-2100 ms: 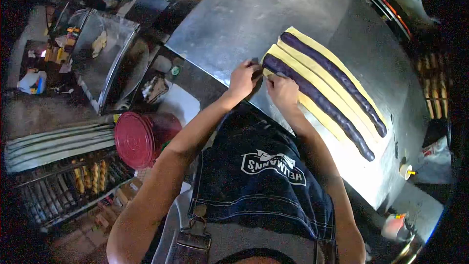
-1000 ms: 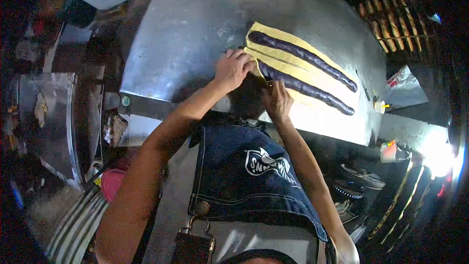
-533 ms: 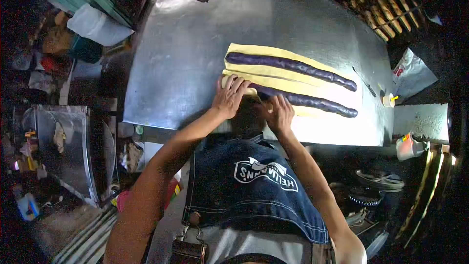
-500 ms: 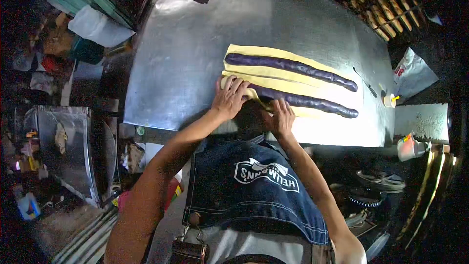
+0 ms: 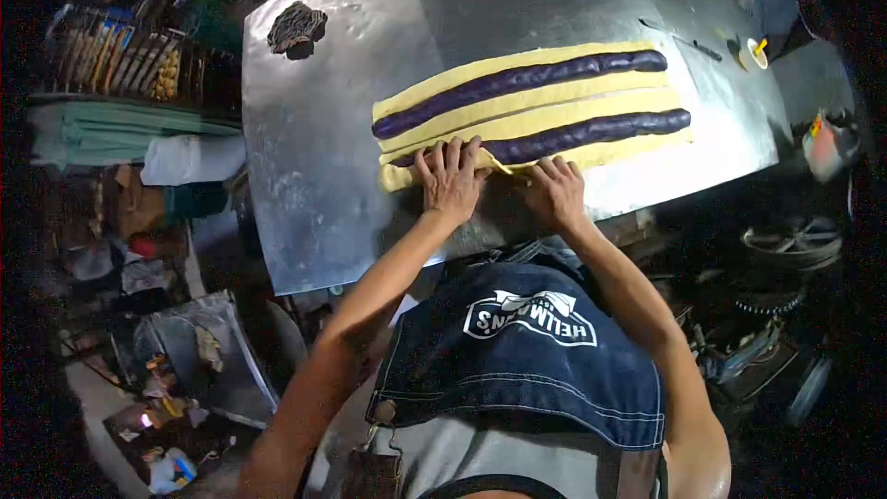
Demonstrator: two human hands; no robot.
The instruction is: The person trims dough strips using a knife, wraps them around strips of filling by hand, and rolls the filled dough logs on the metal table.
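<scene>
Two strips of yellow dough lie side by side on the metal table, each with a long purple filling roll along it. On the nearer dough strip [image 5: 628,150], the near edge is folded up over the left end of its purple filling roll [image 5: 591,136]. My left hand [image 5: 450,183] has its fingers curled over this fold, slightly apart, with the thumb mostly hidden. Just to the right, my right hand [image 5: 557,192] pinches the loose near edge, its fingertips partly hidden. The farther dough strip [image 5: 527,85] lies flat, its purple filling roll [image 5: 536,77] uncovered.
The metal table [image 5: 319,157] carries a dark crumpled cloth [image 5: 297,30] at far left. A thin dark tool [image 5: 682,39] and a small cup with a yellow handle [image 5: 754,55] are at far right. A rack of long items [image 5: 120,55] stands beyond the left side.
The view has turned, so the table and strips appear tilted. My left hand has shifted right along the near strip, leaving a folded-over end exposed to its left. The right hand stays at the near edge.
</scene>
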